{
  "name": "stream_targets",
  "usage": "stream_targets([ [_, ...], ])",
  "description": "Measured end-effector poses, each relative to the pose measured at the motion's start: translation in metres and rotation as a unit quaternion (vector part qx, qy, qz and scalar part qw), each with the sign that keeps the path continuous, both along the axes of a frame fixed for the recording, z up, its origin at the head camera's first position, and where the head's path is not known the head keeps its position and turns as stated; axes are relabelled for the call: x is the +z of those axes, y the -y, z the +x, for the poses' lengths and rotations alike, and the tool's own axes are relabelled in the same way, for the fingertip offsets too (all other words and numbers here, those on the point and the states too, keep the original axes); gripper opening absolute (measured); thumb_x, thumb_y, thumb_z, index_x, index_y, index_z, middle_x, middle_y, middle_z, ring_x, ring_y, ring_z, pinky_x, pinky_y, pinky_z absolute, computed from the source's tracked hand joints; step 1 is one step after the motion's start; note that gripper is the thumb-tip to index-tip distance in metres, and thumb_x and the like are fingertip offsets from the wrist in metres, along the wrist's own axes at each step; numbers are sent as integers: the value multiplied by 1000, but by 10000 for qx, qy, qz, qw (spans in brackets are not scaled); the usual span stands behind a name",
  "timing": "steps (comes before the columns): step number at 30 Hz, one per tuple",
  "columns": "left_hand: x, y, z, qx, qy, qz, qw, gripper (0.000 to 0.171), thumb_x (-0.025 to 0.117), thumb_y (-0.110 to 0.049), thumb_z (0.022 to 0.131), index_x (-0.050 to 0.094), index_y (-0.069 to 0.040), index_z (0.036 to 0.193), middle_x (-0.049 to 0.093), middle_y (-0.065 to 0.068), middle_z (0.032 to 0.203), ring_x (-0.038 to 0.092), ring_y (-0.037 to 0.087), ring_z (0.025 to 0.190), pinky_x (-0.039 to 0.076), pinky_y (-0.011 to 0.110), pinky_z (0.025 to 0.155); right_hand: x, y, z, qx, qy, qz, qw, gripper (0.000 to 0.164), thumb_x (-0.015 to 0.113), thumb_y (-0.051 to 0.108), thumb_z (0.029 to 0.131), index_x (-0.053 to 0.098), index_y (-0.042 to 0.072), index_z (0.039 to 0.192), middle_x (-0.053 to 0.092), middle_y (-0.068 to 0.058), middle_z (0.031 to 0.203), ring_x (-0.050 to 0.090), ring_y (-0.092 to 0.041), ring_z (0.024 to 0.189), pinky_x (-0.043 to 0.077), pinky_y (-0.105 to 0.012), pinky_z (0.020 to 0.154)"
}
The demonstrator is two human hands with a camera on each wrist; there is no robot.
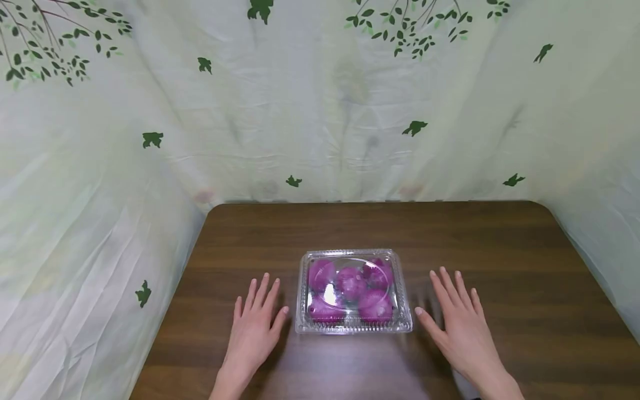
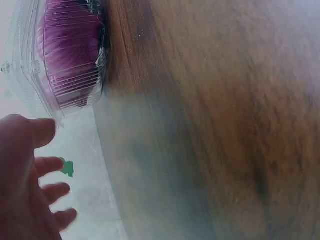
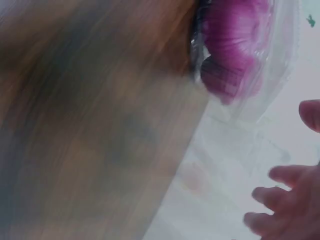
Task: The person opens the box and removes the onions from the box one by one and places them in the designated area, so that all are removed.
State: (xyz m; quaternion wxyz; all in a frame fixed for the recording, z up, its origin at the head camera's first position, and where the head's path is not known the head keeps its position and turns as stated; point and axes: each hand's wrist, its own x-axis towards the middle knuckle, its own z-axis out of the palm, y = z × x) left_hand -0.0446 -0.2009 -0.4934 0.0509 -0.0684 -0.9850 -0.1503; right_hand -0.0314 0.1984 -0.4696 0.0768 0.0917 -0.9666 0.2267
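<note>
Clear plastic container (image 1: 350, 329), round purple things (image 1: 351, 283) inside, sits on wooden table (image 1: 525, 250), just below centre of head frame. Left hand (image 1: 254, 333) lower left of it, right hand (image 1: 466, 336) lower right; fingers straight, slightly spread, thumbs angled inward, pinching nothing. Neither appears to touch container. Step looks like approach, before contact. Next move likely calls for bringing both hands inward to container's sides.
</note>
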Motion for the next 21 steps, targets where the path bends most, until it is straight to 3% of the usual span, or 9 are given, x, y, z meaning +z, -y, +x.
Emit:
stream_targets([
  [5, 0, -3, -1, -146, -296, 591, 9977, 51, 55, -30, 101, 46, -14, 148, 32, 10, 158, 18, 35, 147, 21, 69, 107, 1, 13, -1, 242, -726, -385, 9963, 77, 69, 36, 91, 32, 15, 155, 30, -8, 159, 21, -34, 146, 7, -50, 118],
  [8, -1, -6, -1, -131, -392, 1176, 9922, 48, 58, -24, 100, 50, -10, 145, 39, 11, 154, 24, 37, 144, 24, 68, 106, 1, 21, -2, 426, -1075, -579, 9916, 74, 72, 31, 88, 39, 14, 152, 37, -7, 155, 29, -35, 143, 12, -48, 118],
  [14, -1, -11, 2, 249, -152, 2543, 9667, 46, 63, -19, 98, 53, -10, 142, 50, 12, 145, 37, 37, 138, 29, 59, 109, 2, 40, -4, 985, -1398, -901, 9811, 67, 73, 28, 86, 48, 10, 146, 45, -7, 150, 37, -32, 139, 23, -46, 115],
  [18, -2, -14, 5, 602, 119, 3052, 9503, 43, 63, -19, 97, 55, -13, 140, 53, 11, 142, 44, 33, 133, 34, 55, 108, 2, 54, -5, 1456, -1792, -1073, 9671, 60, 70, 33, 89, 54, 7, 141, 50, -9, 146, 46, -32, 132, 34, -46, 108],
  [21, -3, -16, 7, 767, 297, 3412, 9364, 40, 64, -18, 97, 58, -13, 137, 55, 9, 140, 46, 30, 132, 35, 53, 107, 1, 64, -7, 1753, -2006, -1182, 9566, 57, 67, 34, 91, 55, 8, 140, 51, -10, 144, 49, -31, 129, 36, -44, 107],
])
